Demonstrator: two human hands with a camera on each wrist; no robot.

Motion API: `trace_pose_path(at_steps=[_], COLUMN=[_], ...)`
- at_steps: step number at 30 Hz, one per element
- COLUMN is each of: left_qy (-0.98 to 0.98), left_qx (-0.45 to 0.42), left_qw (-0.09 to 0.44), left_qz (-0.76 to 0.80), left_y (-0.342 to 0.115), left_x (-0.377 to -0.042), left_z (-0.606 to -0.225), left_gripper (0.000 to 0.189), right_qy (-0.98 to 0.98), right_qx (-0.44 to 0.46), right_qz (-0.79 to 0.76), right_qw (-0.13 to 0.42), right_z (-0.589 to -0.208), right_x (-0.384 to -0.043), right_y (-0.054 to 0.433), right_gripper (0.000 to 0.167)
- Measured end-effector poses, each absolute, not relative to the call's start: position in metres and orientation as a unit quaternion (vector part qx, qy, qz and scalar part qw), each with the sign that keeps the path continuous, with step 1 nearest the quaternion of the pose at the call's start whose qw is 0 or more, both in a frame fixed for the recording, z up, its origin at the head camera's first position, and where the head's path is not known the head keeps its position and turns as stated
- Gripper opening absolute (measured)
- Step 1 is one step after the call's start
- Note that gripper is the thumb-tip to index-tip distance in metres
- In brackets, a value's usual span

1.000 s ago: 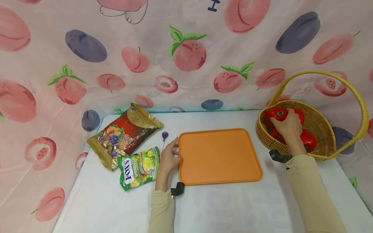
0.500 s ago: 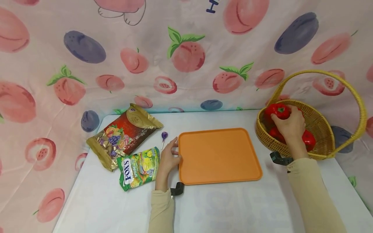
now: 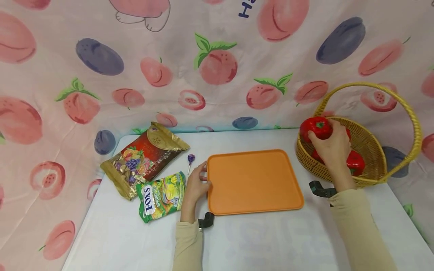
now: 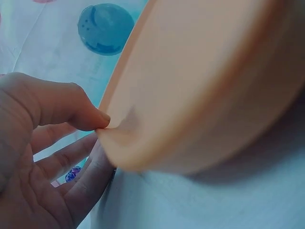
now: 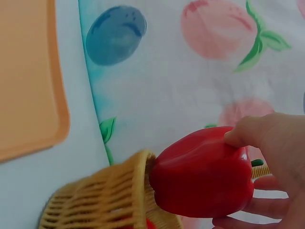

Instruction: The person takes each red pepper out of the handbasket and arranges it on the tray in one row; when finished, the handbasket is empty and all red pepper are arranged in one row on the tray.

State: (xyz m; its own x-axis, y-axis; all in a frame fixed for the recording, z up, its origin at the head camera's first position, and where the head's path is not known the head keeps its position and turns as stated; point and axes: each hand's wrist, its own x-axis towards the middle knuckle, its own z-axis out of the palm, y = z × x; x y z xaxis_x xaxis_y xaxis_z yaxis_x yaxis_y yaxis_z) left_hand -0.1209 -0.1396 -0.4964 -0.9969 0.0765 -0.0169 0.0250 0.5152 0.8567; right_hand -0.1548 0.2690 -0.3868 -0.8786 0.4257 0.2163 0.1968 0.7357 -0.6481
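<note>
My right hand (image 3: 332,145) grips a glossy red bell pepper (image 3: 316,128) by its sides, its green stem showing. In the right wrist view the pepper (image 5: 202,174) is level with the wicker basket's rim (image 5: 143,186), thumb on one side and fingers on the other. More red peppers (image 3: 355,162) lie inside the yellow basket (image 3: 373,150), partly hidden by the hand. My left hand (image 3: 196,183) pinches the left edge of an orange tray (image 3: 254,180). Its thumb (image 4: 90,114) is on the rim, with the fingers along the outer side.
Left of the tray lie a gold and red candy bag (image 3: 144,160), a green Fox's candy bag (image 3: 162,195) and a purple lollipop (image 3: 191,159). The basket's tall handle (image 3: 415,124) arches over it. A fruit-print cloth (image 3: 217,98) hangs behind the white table (image 3: 257,241).
My right hand has lifted the pepper from among the others and brought it left to the basket's near-left rim. The left hand and tray stay in place; the head view shifts slightly.
</note>
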Motion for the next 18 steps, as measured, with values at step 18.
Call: trace_pose_path(at_steps=[18], left_qy=[0.872], left_qx=[0.032], left_qw=[0.023], left_qz=[0.487], left_y=[-0.139], left_x=[-0.12], left_z=[-0.497], left_gripper=[0.074], right_qy=[-0.912], right_qx=[-0.083], right_qz=[0.339], right_qw=[0.214], right_z=[-0.404], right_x=[-0.146], right_y=[0.201], right_gripper=[0.066])
